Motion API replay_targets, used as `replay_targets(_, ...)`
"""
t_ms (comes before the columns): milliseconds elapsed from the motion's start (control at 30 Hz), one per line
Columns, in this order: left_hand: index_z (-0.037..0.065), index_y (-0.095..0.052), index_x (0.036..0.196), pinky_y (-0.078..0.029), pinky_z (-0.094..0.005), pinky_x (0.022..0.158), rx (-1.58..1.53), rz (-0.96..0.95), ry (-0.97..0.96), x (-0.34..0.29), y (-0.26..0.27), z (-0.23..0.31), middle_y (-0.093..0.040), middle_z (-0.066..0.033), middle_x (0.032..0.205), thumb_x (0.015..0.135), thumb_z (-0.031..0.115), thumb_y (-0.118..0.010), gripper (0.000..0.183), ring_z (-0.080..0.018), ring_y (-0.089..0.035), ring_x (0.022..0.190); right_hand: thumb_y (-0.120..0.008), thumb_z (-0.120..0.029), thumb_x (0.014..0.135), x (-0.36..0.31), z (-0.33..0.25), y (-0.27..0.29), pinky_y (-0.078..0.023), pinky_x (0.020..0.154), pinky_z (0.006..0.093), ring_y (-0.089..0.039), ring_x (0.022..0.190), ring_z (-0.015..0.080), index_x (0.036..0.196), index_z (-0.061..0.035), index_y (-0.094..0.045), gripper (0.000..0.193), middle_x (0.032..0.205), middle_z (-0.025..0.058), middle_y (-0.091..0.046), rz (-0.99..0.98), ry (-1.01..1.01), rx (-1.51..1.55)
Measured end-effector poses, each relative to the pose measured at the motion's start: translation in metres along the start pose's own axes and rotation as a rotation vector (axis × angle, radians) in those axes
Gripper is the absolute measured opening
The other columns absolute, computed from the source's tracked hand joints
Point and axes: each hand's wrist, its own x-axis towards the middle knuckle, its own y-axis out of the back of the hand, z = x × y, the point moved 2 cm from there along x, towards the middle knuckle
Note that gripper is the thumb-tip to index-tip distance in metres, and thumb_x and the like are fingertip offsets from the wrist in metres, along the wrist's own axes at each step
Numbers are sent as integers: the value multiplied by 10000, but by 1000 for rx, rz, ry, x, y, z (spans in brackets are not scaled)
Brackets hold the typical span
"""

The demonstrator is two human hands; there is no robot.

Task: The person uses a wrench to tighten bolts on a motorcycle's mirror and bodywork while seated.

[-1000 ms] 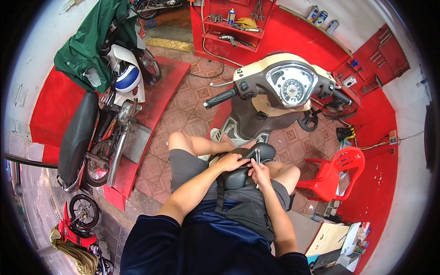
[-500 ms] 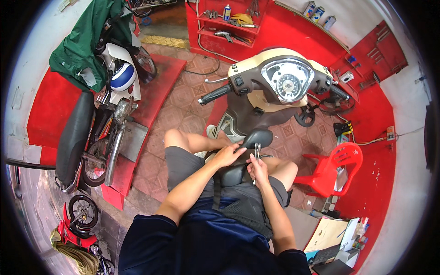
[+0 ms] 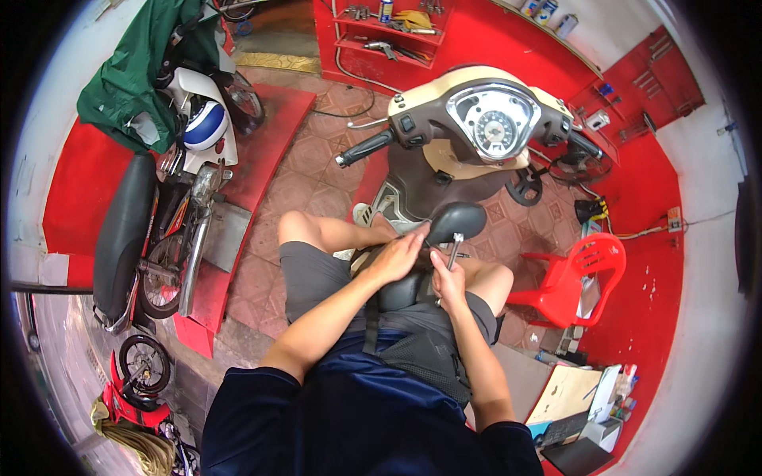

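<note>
My left hand (image 3: 397,258) is over my lap, its fingers at the near left edge of a black oval scooter mirror (image 3: 458,223), dark back upward. It appears to hold the mirror near its stem, but its palm side is hidden. My right hand (image 3: 450,284) is closed around a silver wrench (image 3: 456,247), thumb along the shaft. The wrench head stands just above the fist, at the mirror's near edge. A small part of the tool shows below the fist. Between my thighs lies another black, rounded surface (image 3: 399,291), partly covered by my left forearm.
A cream and brown scooter (image 3: 494,131) stands ahead. Another motorbike (image 3: 127,230) rests on a red platform (image 3: 266,170) at the left. To my right are a red plastic chair (image 3: 575,278) and a desk with papers (image 3: 563,393). Red tool shelves (image 3: 389,40) line the far wall.
The mirror and my left hand have shifted slightly forward and right together. In my right hand, the wrench has tilted to the right. The whole view has shifted a little.
</note>
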Motion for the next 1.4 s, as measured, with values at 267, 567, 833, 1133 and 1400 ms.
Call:
replay_targets(267,14,-592,1094,-500,-499,706,40,178,-169,-10,-4,53,-552,-202,1042,977,180,-477,234,-417,-612,834,-698,-261,911,12,-29,-11,-263,440,211,-399,484,31,933,-84,-601,203,635,-54,-513,82,52,201)
replay_targets(567,39,-668,867,-495,-364,730,3,534,-338,51,109,112,-670,-93,836,828,124,-721,108,-273,-639,805,-609,-273,954,2,-43,0,-187,358,216,-288,383,38,1140,-104,-564,255,783,40,-633,93,-61,350)
replay_targets(833,70,-615,1227,-493,-269,753,-137,562,-260,161,183,79,-562,-54,1024,845,97,-706,393,-145,-555,850,-610,-221,944,12,-18,9,-213,370,211,-303,393,53,1201,-77,-535,303,847,122,-641,-34,-154,475)
replay_targets(1133,19,-643,1182,-469,-275,785,-246,270,-339,187,200,59,-532,-63,1052,861,44,-665,322,-152,-547,913,-646,-221,902,28,-12,12,-218,377,229,-296,373,65,1233,-29,-499,410,847,178,-641,-96,-171,489)
replay_targets(1400,13,-648,1182,-413,-292,890,-282,120,-259,193,206,57,-489,-79,1078,936,70,-569,264,-178,-507,999,-640,-190,903,36,-3,19,-234,380,231,-310,378,72,1230,-56,-543,367,861,202,-665,-84,-223,502)
